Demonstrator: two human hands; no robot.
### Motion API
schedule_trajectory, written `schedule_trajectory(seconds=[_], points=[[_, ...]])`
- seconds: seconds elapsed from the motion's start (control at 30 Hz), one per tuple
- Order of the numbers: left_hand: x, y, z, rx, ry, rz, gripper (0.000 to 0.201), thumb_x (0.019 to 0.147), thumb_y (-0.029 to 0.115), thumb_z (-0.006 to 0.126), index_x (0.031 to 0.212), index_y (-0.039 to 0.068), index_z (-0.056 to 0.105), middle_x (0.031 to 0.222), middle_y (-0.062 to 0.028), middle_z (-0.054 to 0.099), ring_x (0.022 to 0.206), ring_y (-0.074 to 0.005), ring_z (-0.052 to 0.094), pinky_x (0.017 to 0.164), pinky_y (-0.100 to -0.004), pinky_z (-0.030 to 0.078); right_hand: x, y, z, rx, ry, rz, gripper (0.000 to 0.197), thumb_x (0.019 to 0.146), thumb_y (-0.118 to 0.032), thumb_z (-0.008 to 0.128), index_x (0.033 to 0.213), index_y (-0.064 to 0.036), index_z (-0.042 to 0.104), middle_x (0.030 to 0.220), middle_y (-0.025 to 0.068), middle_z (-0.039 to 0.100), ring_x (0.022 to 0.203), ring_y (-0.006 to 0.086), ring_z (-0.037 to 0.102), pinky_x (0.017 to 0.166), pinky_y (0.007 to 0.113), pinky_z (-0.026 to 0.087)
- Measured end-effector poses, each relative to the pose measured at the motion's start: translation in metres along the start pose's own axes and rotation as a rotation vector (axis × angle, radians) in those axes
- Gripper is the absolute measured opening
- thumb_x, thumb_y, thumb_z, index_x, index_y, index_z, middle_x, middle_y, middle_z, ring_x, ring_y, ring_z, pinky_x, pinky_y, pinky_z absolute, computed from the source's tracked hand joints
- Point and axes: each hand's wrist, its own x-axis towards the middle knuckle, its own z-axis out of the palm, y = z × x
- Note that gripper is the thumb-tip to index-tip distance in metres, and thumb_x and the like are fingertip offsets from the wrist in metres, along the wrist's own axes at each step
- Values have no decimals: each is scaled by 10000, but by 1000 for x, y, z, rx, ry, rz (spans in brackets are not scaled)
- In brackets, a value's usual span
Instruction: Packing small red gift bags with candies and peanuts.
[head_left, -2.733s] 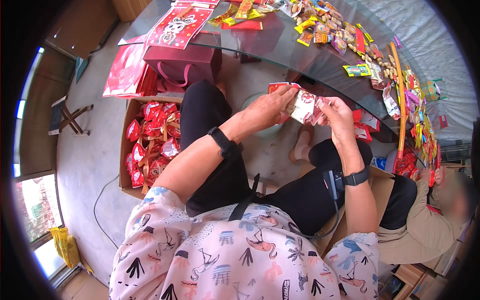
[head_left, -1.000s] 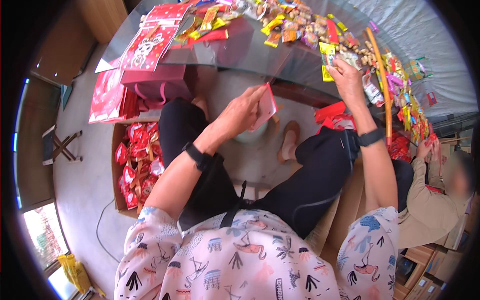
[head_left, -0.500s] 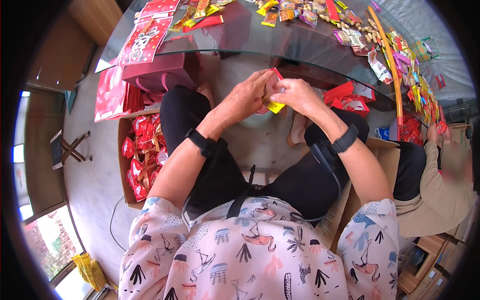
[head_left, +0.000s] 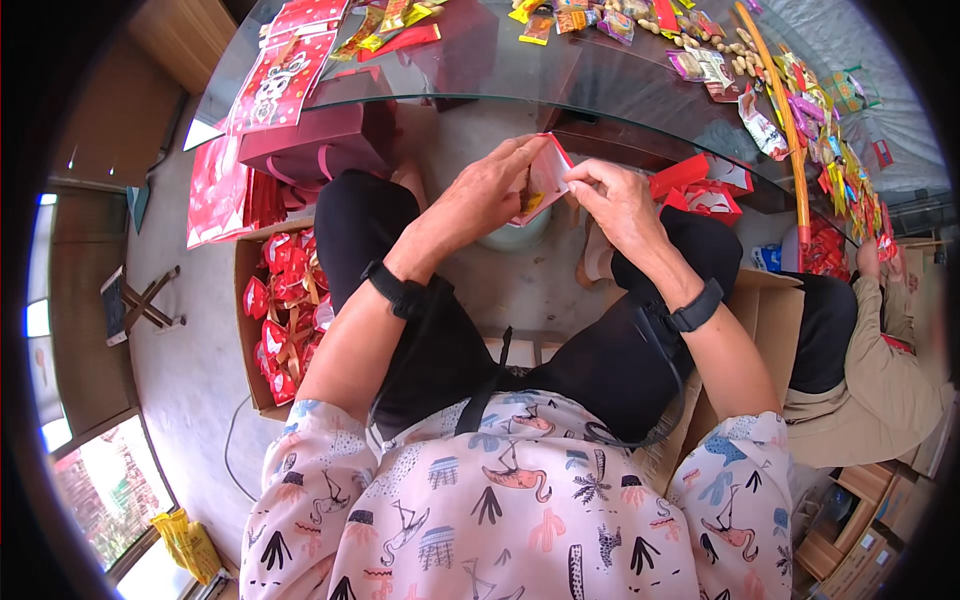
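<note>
Between my knees I hold up a small red paper gift box with a white inside, its top unfolded. My left hand is wrapped round its left side. At its right edge, the fingertips of my right hand pinch the paper rim. A bit of yellow wrapper shows low inside the box; the rest of its contents is hidden by my left fingers. Ahead of my hands is the edge of a glass table, with wrapped sweets and peanuts lying on it.
At my left stands a cardboard box full of red packets. A maroon gift bag is under the table's left side. Open red boxes lie beyond my right knee. A wooden stick crosses the table; a co-worker sits at right.
The yellow piece by my right fingers has gone down into the box. My right hand has drawn back to the right and now pinches the box's rim.
</note>
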Motion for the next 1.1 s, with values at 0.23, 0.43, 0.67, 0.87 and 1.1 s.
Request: schedule_trajectory(seconds=[0.23, 0.43, 0.67, 0.87, 1.1], points=[[-8, 8, 0, -7, -43, 51, 750, 737, -114, 531, 1445, 99, 406, 1404, -169, 484, 1158, -383, 558, 874, -390, 524, -16, -14, -11, -256, -158, -127, 115, 864, -128, 642, 863, -13, 640, 790, 137, 628, 720, 327, 620, 652, 395, 479], [-6, 7, 2, -21, -48, 94, 734, 733, -118, 530, 1431, 82, 419, 1402, -172, 487, 1149, -384, 563, 893, -394, 520, -16, -17, -8, -258, -126, -176, 113, 858, -112, 652, 841, -3, 631, 776, 135, 614, 698, 309, 615, 627, 385, 469], [-5, 4, 2, -67, -42, 39, 744, 712, -129, 557, 1418, 61, 417, 1375, -188, 498, 1161, -408, 551, 907, -399, 513, -5, -18, -13, -243, -149, -131, 111, 866, -116, 646, 895, -9, 638, 813, 158, 628, 740, 349, 620, 656, 394, 480], [-4, 3, 10, 14, -8, -19, 648, 758, -79, 573, 1380, 45, 441, 1329, -175, 524, 1043, -405, 607, 841, -431, 534, 47, -16, -35, -116, 34, -72, 72, 860, -48, 641, 923, -22, 664, 813, 109, 660, 714, 217, 651, 656, 315, 503], [1, -12, 1, 75, 93, -84, 632, 766, -53, 579, 1376, 32, 437, 1329, -159, 528, 1055, -402, 603, 852, -443, 534, 139, -1, -54, -500, 128, -359, 387, 797, -10, 645, 1173, -93, 608, 1156, 91, 622, 1023, 296, 625, 856, 401, 510]])
